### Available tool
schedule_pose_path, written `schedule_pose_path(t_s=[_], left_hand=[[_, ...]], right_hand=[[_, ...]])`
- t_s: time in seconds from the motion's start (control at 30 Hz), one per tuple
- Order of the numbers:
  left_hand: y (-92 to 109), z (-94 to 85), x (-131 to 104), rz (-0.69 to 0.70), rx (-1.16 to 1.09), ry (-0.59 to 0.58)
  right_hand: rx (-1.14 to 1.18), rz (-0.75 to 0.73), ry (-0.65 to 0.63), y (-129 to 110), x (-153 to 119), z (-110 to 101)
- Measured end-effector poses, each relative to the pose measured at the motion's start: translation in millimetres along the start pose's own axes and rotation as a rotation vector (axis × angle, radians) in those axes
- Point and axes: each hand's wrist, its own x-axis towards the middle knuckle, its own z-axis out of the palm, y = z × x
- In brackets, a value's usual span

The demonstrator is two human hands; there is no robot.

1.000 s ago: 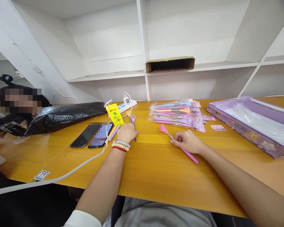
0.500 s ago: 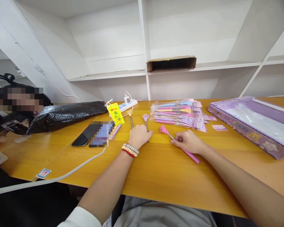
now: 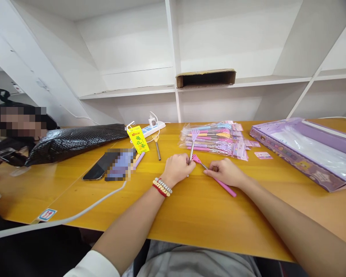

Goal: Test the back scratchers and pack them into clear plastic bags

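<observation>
Left hand (image 3: 177, 168): clenched on 1 purple claw-headed telescopic scratcher (image 3: 192, 143), head over the clear bagged scratcher bundle (image 3: 216, 139). Right hand (image 3: 225, 172): pinned on 1 pink claw-headed scratcher (image 3: 216, 177), flat on the yellow wooden counter (image 3: 190, 211). Shafts best kept uncrossed.

Bright, even overhead light; soft, faint shadows under the arms. Mild glare on the tabletop (image 3: 190, 207) and the black bag (image 3: 75, 140). Wide-angle bend warps shelves (image 3: 207, 82) at the edges. Focus sharp; one face pixelated.
</observation>
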Motion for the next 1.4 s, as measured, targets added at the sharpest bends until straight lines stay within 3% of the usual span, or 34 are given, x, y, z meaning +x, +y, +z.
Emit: schedule_pose_path(t_s=[0.63,0.73,0.83,0.97,1.03,1.17,1.4], left_hand=[[1,0.5,-2,0.042,0.073,-0.021],[1,0.6,-4,0.116,0.043,0.025],[3,4.0,-7,0.29,-0.011,0.093],[9,9.2,-12,0.536,-0.047,0.112],[13,10.3,-14,0.593,-0.064,0.124],[15,9.5,-15,0.595,-0.093,0.15],[17,3.3,-14,0.509,-0.304,0.098]], right_hand=[[-0.021,0.026,-0.001,0,0,-1],[-0.014,0.03,0.008,0,0,-1],[0.004,0.052,0.042,-3,0,-4],[0.149,0.031,0.115,-10,0,-8],[0.281,0.034,0.145,-12,0,-9],[0.524,0.071,0.14,-15,0,-9],[0.777,0.101,0.101,-17,1,-6]])
